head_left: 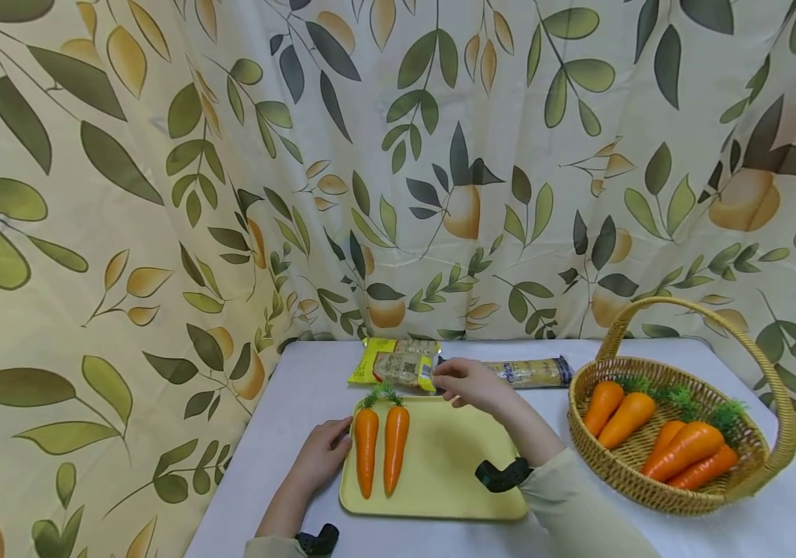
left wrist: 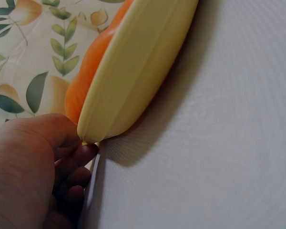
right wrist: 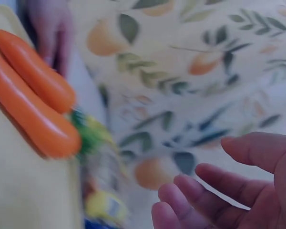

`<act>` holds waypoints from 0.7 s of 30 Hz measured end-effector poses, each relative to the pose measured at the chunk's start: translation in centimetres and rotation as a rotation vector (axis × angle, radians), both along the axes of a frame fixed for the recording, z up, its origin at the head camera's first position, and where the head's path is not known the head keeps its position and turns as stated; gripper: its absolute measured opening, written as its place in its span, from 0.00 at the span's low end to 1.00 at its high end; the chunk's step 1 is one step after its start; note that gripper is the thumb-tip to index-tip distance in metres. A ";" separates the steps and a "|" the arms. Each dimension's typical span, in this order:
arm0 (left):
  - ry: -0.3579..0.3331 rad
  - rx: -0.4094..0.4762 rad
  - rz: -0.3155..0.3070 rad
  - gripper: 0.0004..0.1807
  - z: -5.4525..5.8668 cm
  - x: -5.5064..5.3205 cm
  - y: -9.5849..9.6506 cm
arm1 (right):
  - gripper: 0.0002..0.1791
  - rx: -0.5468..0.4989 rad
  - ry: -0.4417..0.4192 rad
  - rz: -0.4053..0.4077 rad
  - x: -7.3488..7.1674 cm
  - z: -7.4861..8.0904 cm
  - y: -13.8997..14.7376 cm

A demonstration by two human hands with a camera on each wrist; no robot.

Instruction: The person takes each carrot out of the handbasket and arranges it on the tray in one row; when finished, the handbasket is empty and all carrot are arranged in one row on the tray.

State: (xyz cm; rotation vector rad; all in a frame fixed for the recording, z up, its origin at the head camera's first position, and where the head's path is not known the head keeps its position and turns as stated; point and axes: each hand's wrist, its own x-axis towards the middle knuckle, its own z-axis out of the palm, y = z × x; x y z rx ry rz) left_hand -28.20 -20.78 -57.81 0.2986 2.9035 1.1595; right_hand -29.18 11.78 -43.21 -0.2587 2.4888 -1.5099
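Two orange carrots [head_left: 366, 453] with green tops lie side by side, lengthwise, on the left part of a pale yellow tray [head_left: 453, 465]. At the tray's left edge, my left hand [head_left: 324, 449] pinches the rim; the left wrist view shows thumb and fingertips meeting at the tray's corner [left wrist: 114, 109]. My right hand [head_left: 474, 384] hovers over the tray's far edge, near a yellow bag [head_left: 398, 363]. In the right wrist view its fingers [right wrist: 200, 202] are spread and loosely bent, with nothing between them.
A wicker basket [head_left: 670, 496] with a tall handle stands at the right, several carrots [head_left: 690, 449] inside. Behind the tray lie the yellow bag and a long clear packet [head_left: 533, 372]. A leaf-patterned curtain [head_left: 439, 155] hangs behind the white table [head_left: 286, 372].
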 end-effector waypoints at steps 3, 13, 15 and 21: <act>0.014 -0.012 -0.015 0.25 0.1 0.0 -0.1 | 0.22 -0.015 0.023 -0.020 0.3 1.7 2.7; 0.021 -0.008 -0.008 0.24 0.1 -0.1 -0.5 | 0.37 0.064 0.017 -0.167 0.9 3.1 12.9; 0.012 -0.004 0.000 0.25 0.1 0.0 -0.5 | 0.38 0.085 -0.005 -0.201 1.0 2.7 14.8; -0.008 0.006 0.015 0.25 0.2 0.2 -0.4 | 0.42 0.115 -0.067 -0.267 1.7 1.0 20.0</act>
